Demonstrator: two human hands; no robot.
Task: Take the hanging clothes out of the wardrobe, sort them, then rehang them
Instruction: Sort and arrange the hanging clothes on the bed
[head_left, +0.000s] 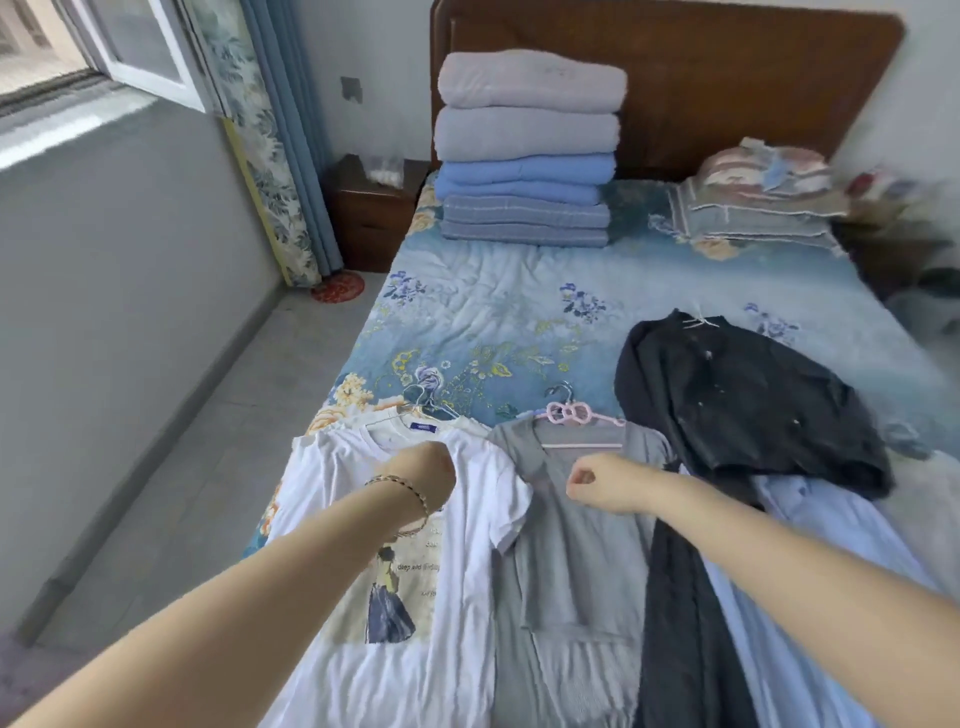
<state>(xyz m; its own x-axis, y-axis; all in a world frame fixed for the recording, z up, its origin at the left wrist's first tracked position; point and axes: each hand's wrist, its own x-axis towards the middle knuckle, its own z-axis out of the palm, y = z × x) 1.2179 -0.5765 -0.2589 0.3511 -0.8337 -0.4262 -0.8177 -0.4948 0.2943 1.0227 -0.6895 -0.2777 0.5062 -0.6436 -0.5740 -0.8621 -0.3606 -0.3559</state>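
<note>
Several garments lie side by side on the bed (493, 322). A white printed T-shirt (363, 649) on a wire hanger (427, 406) is at the left. Beside it lies a grey top (571, 571) on a pink hanger (576, 422). Further right are a long dark garment (685, 623), a pale blue shirt (795, 525) and a black jacket (753, 410). My left hand (423, 470) is curled down onto the T-shirt's shoulder, where the cloth bunches; its fingers are hidden. My right hand (597, 482) is a closed fist just over the grey top's chest, with nothing seen in it.
A stack of folded blankets (527, 150) stands at the head of the bed against the brown headboard (727, 78), with pillows (758, 197) to its right. A dark nightstand (369, 213) and curtains are at the far left. Grey floor (208, 441) runs along the bed's left side.
</note>
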